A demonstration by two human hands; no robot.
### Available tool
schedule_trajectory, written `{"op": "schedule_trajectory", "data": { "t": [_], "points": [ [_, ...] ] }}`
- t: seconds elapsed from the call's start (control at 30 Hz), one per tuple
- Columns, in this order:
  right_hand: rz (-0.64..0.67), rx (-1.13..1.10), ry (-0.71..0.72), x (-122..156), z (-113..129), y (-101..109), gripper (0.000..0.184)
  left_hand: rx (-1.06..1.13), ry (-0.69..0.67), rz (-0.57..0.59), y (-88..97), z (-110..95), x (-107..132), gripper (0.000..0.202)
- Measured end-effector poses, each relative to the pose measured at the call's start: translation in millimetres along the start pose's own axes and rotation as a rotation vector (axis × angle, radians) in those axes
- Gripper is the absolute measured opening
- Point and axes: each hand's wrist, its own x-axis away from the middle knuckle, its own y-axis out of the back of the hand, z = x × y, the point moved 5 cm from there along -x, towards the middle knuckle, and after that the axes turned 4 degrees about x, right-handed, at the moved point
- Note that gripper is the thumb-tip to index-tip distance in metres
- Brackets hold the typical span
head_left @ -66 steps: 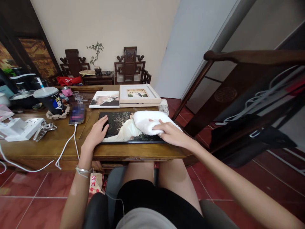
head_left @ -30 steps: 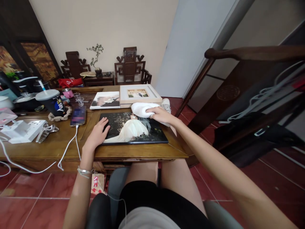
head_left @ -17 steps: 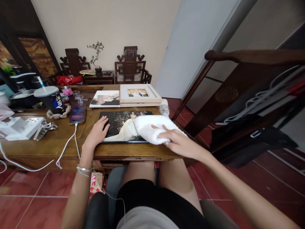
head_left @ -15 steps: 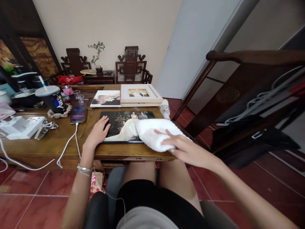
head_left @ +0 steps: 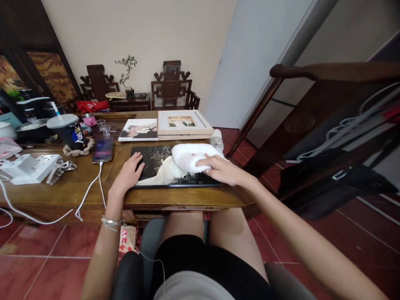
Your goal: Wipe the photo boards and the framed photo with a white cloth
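A dark glossy photo panel (head_left: pixel 156 166) lies flat on the wooden table (head_left: pixel 62 191) in front of me. My right hand (head_left: pixel 218 168) presses a white cloth (head_left: pixel 189 156) onto the panel's right half, fingers curled over the cloth. My left hand (head_left: pixel 128 175) rests flat on the panel's left edge with fingers spread, holding it down. A bracelet sits on my left wrist.
Behind the panel lie a canvas print (head_left: pixel 139 129) and a pale framed photo (head_left: pixel 183 123). To the left are a phone (head_left: pixel 102 150) on a white cable, a lidded cup (head_left: pixel 67 131), a power strip (head_left: pixel 28 166). A dark wooden chair (head_left: pixel 328 125) stands at right.
My right hand has slid the cloth from the panel's near right corner back toward its far middle. Earlier it swept from far to near. My left hand has stayed put.
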Motion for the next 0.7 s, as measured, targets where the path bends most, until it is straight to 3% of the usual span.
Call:
{"op": "schedule_trajectory", "data": {
  "t": [0.17,0.33,0.53,0.7],
  "points": [
    [-0.074,0.057,-0.045,-41,-28,-3,0.042,-0.001,0.001,0.012,0.9,-1,0,0.05],
    [-0.105,0.088,-0.064,-57,-31,-7,0.048,0.004,-0.004,0.01,1.2,0,0,0.05],
    [-0.09,0.123,-0.018,-40,-12,-16,0.052,-0.005,-0.004,0.004,0.2,1,0,0.049],
    [-0.021,0.081,0.022,-10,30,-18,0.053,-0.017,0.003,0.006,-0.5,-1,-1,0.049]
  ]
}}
